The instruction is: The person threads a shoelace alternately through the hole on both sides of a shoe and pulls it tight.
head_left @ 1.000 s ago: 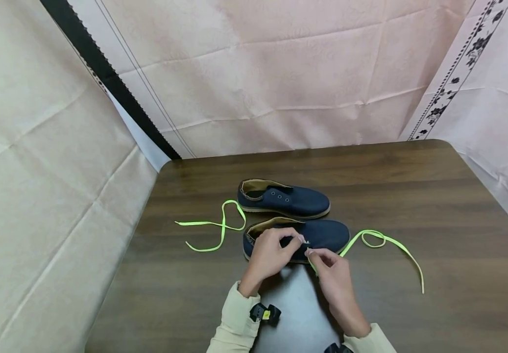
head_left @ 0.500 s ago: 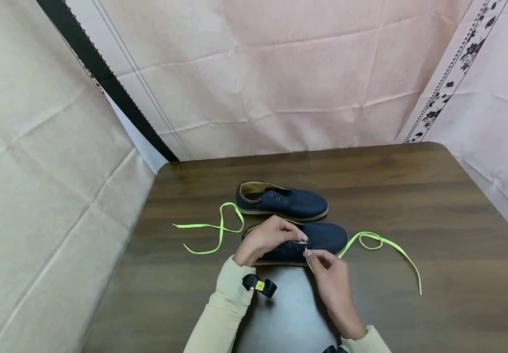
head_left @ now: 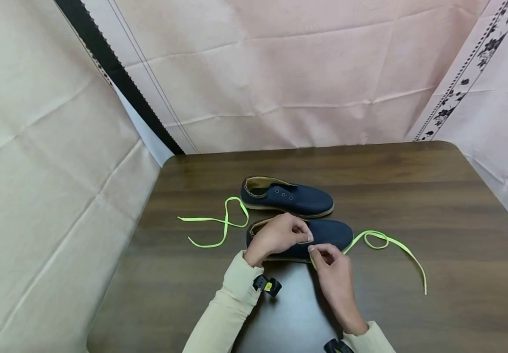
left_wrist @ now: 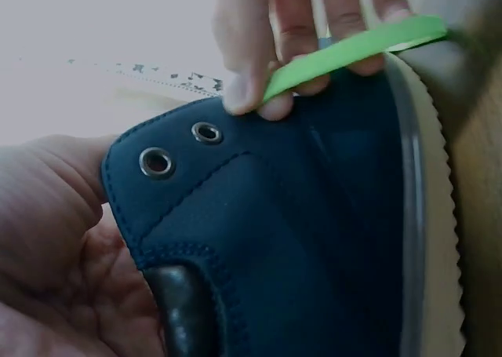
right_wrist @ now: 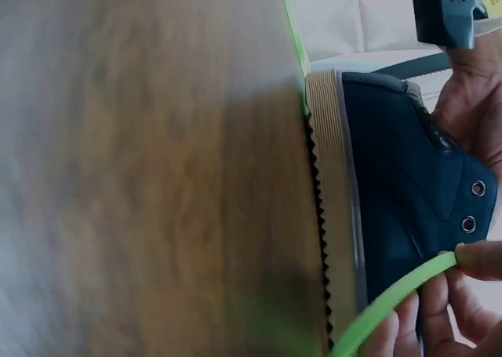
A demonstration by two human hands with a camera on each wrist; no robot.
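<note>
A navy canvas shoe (head_left: 330,233) lies nearest me, toe to the right. My left hand (head_left: 280,233) reaches over its opening and grips the eyelet flap; in the left wrist view the fingertips are hidden behind that flap. Two metal-ringed eyelets show on the flap (left_wrist: 227,141). My right hand (head_left: 334,277) pinches a lime-green shoelace (left_wrist: 337,63) between thumb and finger against the flap's edge, beside the visible eyelets. The lace's tip is covered by those fingers. In the right wrist view the lace (right_wrist: 400,294) curves down and left from the pinch.
Behind lies a second navy shoe (head_left: 304,200) with bare eyelets. Another lime-green shoelace (head_left: 205,219) is looped on the wooden table (head_left: 412,196) at left. The held lace's loose length (head_left: 412,257) trails right. Pale patterned cloth (head_left: 306,73) hangs beyond the table.
My left hand has shifted forward and slightly right over the shoe's opening, its wrist rising from the near side. The right hand stays almost in place, still pinching the lace.
</note>
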